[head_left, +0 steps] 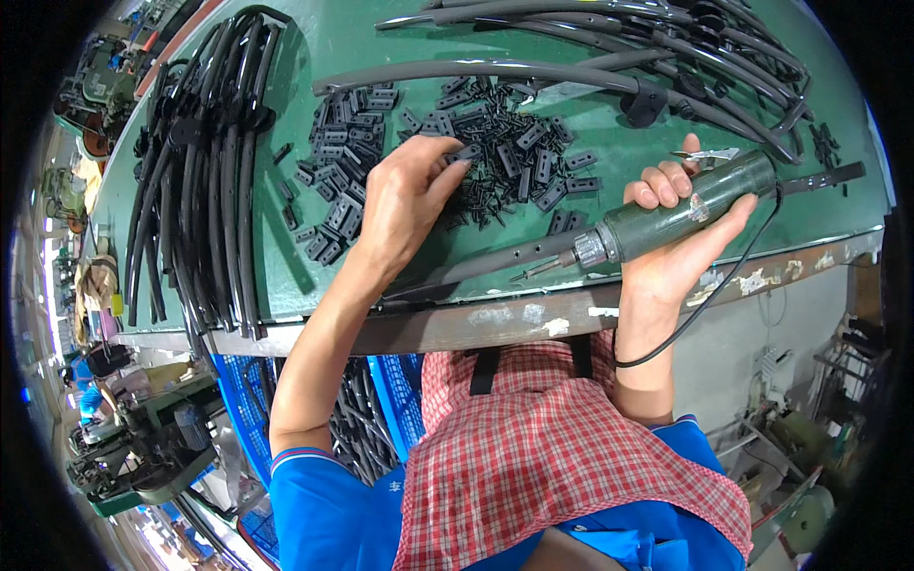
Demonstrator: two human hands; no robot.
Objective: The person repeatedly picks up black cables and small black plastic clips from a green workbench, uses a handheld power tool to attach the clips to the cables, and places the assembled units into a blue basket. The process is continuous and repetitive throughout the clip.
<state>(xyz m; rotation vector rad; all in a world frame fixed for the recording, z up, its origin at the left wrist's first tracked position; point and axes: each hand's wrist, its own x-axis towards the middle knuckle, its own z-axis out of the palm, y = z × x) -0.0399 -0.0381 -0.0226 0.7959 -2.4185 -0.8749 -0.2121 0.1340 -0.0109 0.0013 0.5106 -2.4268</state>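
Observation:
My right hand (666, 195) is wrapped round a dark green electric screwdriver (700, 209). Its bit points left and slightly down, above a dark metal tube (495, 259) with small holes that lies along the near edge of the table. A black cord hangs from the screwdriver's rear end past my right wrist. Over the pile of black screws (486, 195), my left hand (411, 195) pinches a small black two-holed block (465, 153) between thumb and fingers. Similar loose blocks (347, 128) lie to the left and right of the screws.
A bundle of dark curved tube frames (214, 143) lies at the left of the green table (286, 247). More tube frames (609, 43) are stacked along the far side. Beneath the table's front edge stands a blue crate (390, 381) with dark tubes.

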